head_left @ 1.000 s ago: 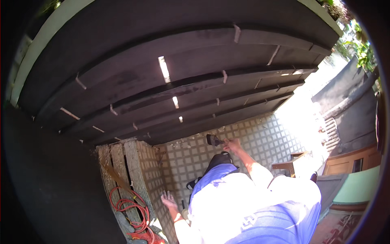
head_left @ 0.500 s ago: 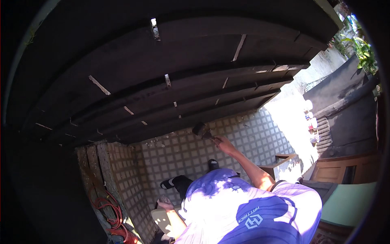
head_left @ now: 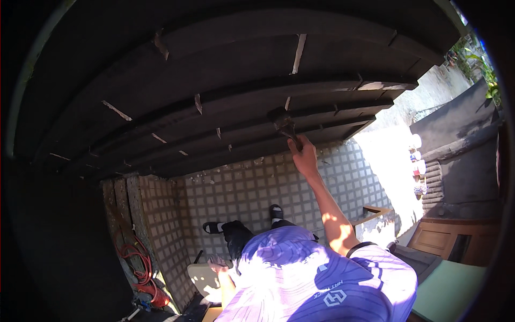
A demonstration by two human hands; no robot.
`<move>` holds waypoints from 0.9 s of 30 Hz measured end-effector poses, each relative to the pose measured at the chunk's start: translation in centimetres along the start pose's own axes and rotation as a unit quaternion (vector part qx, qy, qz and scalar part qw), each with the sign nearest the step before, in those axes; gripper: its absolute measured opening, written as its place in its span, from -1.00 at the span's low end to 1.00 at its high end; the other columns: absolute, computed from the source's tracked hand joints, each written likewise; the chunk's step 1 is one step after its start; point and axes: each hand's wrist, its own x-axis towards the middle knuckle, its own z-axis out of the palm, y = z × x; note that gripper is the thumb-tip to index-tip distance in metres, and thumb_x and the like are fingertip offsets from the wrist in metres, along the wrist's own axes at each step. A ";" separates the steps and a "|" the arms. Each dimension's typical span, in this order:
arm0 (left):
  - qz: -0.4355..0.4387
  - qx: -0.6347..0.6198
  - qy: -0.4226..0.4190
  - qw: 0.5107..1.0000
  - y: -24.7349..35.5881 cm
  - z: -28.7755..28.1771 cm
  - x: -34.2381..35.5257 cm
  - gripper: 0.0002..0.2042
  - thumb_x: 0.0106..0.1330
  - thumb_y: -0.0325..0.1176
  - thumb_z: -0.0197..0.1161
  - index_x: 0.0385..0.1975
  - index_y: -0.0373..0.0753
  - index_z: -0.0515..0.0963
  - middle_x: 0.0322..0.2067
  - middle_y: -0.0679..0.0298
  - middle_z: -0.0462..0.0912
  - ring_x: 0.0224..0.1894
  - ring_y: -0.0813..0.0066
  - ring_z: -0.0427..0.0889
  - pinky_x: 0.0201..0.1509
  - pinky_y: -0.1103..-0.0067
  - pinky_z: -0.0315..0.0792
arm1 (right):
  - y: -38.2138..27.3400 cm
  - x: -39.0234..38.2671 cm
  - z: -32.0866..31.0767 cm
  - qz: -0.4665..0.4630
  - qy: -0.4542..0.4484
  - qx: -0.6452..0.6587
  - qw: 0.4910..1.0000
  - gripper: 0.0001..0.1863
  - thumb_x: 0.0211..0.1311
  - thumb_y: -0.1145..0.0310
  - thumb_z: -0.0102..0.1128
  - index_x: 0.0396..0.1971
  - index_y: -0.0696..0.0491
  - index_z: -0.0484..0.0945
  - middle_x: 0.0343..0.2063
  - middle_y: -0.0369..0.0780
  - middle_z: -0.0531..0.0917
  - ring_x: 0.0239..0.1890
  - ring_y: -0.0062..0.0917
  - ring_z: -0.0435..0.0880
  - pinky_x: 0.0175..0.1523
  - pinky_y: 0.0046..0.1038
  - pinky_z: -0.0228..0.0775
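My right hand [head_left: 304, 156] is raised in front of a large black slatted surface [head_left: 236, 64], closed round the handle of a broad dark paintbrush [head_left: 282, 119]. The brush head is over the lower slats; whether its bristles touch them I cannot tell. Several pale, narrow strips [head_left: 299, 53] break up the black of the slats. Low at my left side, my left hand [head_left: 218, 263] appears loosely open, with nothing visible in it. It is next to a beige, flat-topped object [head_left: 203, 278], and I cannot tell whether they touch.
Under my feet lies a checkered tile floor [head_left: 230, 196]. Weathered wooden planks [head_left: 134, 214] with a coiled red hose [head_left: 140, 263] are at the left. A wooden-edged box [head_left: 375, 222] stands by my right elbow. Several small containers [head_left: 416, 166] line the sunlit strip at the right.
My right hand has lifted the paintbrush from above the tiles up to the black slats. The view has shifted slightly, and my left hand stays low by the beige object.
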 end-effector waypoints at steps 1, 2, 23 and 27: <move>-0.013 -0.018 -0.032 0.999 0.5 0.0 2.9 -0.44 0.30 -0.02 0.05 0.25 -0.16 0.30 0.26 0.32 0.33 0.25 0.28 0.33 0.26 0.46 0.17 | -0.2 0.0 -0.2 0.002 -0.002 0.001 1.000 -0.75 0.29 0.23 0.18 -0.33 0.14 0.54 -0.71 -0.30 0.38 -0.59 -0.63 0.27 -0.45 -0.47 0.14; -0.012 -0.040 -0.065 0.997 0.5 -0.1 5.6 -0.44 0.30 -0.03 0.06 0.25 -0.16 0.30 0.26 0.32 0.33 0.25 0.28 0.34 0.26 0.46 0.17 | -0.8 -0.3 0.2 0.005 0.001 0.001 1.000 -0.75 0.30 0.23 0.18 -0.33 0.14 0.54 -0.71 -0.31 0.38 -0.60 -0.64 0.26 -0.46 -0.48 0.13; 0.362 0.165 0.482 0.781 13.3 11.7 15.7 -0.62 0.37 -0.24 0.03 0.14 -0.21 0.34 0.09 0.21 0.51 0.01 0.32 0.55 0.07 0.40 0.33 | -7.6 -16.0 33.7 0.052 -0.493 -0.024 0.868 -0.67 0.39 0.22 0.06 -0.40 0.17 0.63 -0.69 -0.40 0.39 -0.67 -0.79 0.29 -0.59 -0.64 0.08; 0.397 0.167 0.492 0.757 17.9 11.1 15.0 -0.67 0.36 -0.28 0.04 0.07 -0.23 0.42 0.01 0.25 0.56 -0.06 0.42 0.59 -0.11 0.52 0.42 | -11.5 -17.9 39.7 -0.122 -0.500 -0.114 0.850 -0.77 0.34 0.33 0.07 -0.31 0.17 0.62 -0.60 -0.35 0.51 -0.59 -0.75 0.37 -0.48 -0.63 0.22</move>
